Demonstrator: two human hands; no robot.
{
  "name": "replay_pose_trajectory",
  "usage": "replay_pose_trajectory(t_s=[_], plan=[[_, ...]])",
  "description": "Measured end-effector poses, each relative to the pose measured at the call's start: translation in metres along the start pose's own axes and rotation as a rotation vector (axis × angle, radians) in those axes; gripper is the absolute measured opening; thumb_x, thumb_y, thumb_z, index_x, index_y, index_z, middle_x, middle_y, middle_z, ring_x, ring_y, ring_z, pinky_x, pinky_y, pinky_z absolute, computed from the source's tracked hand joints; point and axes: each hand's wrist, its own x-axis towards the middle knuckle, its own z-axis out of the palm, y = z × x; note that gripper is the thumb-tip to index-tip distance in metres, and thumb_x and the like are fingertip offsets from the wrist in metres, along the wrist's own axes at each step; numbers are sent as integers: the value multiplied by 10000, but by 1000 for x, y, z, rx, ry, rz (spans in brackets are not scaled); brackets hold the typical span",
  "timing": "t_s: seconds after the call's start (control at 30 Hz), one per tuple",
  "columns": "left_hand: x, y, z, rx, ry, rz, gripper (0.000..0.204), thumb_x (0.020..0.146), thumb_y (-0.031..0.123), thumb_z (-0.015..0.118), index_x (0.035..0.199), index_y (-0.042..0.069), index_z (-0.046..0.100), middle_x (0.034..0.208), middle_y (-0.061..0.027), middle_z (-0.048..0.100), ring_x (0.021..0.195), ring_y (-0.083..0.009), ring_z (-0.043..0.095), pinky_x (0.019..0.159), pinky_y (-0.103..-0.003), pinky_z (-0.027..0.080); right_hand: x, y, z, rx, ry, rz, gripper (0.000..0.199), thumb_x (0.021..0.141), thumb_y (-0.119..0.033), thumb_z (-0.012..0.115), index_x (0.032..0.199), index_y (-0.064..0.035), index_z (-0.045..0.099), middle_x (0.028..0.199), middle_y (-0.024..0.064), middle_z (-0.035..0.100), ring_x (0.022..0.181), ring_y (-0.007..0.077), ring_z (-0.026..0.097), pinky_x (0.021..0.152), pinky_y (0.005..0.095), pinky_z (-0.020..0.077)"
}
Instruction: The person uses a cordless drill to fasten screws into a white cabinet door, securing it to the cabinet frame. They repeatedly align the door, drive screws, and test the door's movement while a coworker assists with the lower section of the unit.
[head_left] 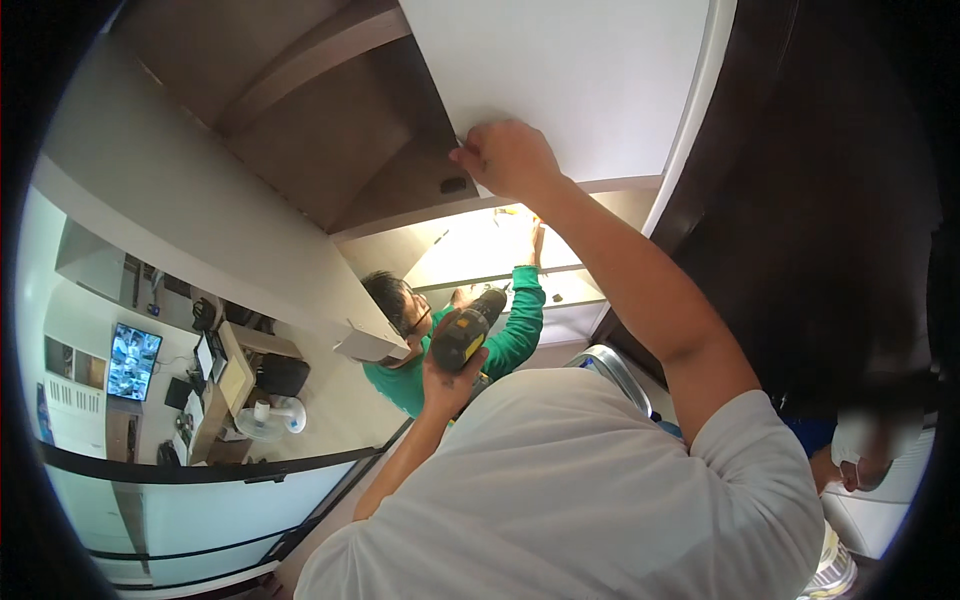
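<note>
My left hand [452,380] is wrapped round a black and yellow cordless drill [464,335], held low in front of my chest with its chuck tilted up and to the right. Raised above it, my right hand [510,160] has its fingers curled together at the left edge of a white cabinet panel [590,80]. What those fingers pinch, if anything, is too small to make out. Just below the fingertips, a small dark fitting [453,185] sits on the brown inner face of the cabinet [340,130].
A co-worker in a green top [515,335] reaches into the lit lower compartment [470,250]. Another person [865,455] is at the far right. Beside me stands a metal ladder rail [615,375]. At left are a desk fan [270,418] and a monitor [133,362].
</note>
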Motion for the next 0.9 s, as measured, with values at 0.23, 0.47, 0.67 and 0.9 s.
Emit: replay_pose_trajectory(t_s=[0.23,0.47,0.67,0.9], plan=[[4,2,-5,196,1,130,595,848,11,829,1346,19,504,1138,-99,685,877,-175,675,745,-317,555,-3,-11,2,-129,-24,33,280,895,-329,671,793,-85,763,784,180,711,781,389,713,730,521,579],[4,-13,-5,-6,3,-71,667,817,197,877,1398,59,579,1193,-124,740,1078,-214,715,936,-350,557,-88,-22,-59,-100,-94,-242,255,875,-273,676,685,-104,647,680,96,642,676,351,661,604,501,522],[-2,-8,-1,-6,34,-121,730,834,259,873,1452,82,526,1233,-123,733,1107,-220,716,939,-351,561,-96,-31,-97,82,-248,-208,267,912,-310,688,743,-104,702,743,129,702,735,362,699,644,502,550],[15,-17,13,-63,26,-168,776,830,299,868,1479,85,502,1231,-129,728,1088,-229,722,947,-360,556,-4,-20,-28,-141,-65,-107,253,918,-309,684,807,-94,758,761,154,716,765,385,709,729,517,573]])
